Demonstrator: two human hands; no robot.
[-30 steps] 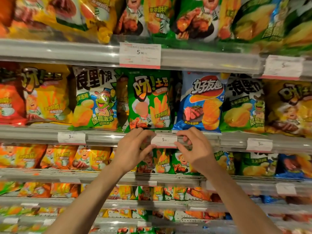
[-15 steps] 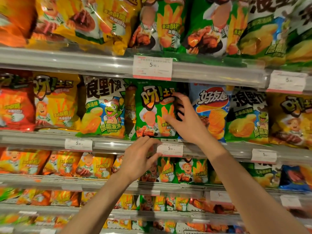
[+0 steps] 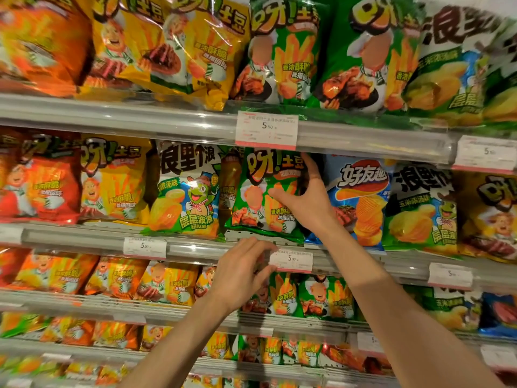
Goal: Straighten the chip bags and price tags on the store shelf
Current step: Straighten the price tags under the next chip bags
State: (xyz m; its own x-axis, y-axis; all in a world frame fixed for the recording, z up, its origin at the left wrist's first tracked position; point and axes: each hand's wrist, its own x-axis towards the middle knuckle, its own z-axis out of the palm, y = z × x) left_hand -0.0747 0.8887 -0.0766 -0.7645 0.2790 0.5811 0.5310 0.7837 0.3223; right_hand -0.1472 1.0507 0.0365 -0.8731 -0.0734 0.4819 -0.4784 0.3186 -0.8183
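Rows of grey metal store shelves [image 3: 84, 119] fill the wall ahead, each packed with glossy crisp bags; the top row is cut off above, the far left bags are smeared by blur, and the lowest rows sink into shadow. On the middle shelf, from the left, stand a red-orange bag [image 3: 42, 189], a yellow bag with a cartoon chef [image 3: 114, 183], and a white-topped bag with a green frog figure [image 3: 187, 191]. Next to it stands the green foil chip bag with fries printed on it [image 3: 257, 197]. The left hand [image 3: 240, 273] is lower down at the shelf rail, fingers curled, its fingertips meeting the left edge of the small white price tag with a red bottom strip [image 3: 291, 260]; whether it pinches the tag or only touches it is hard to tell. The right hand [image 3: 305, 197] has its thumb across the green bag's front and its fingers reaching behind the bag's right edge, gripping it there; those fingers are partly hidden in the dark gap. Just right of that hand stands a blue bag with ridged crisps [image 3: 361, 200], its lower left hidden by the wrist. The larger white price tag [image 3: 267, 130] hangs on the rail above the green bag.
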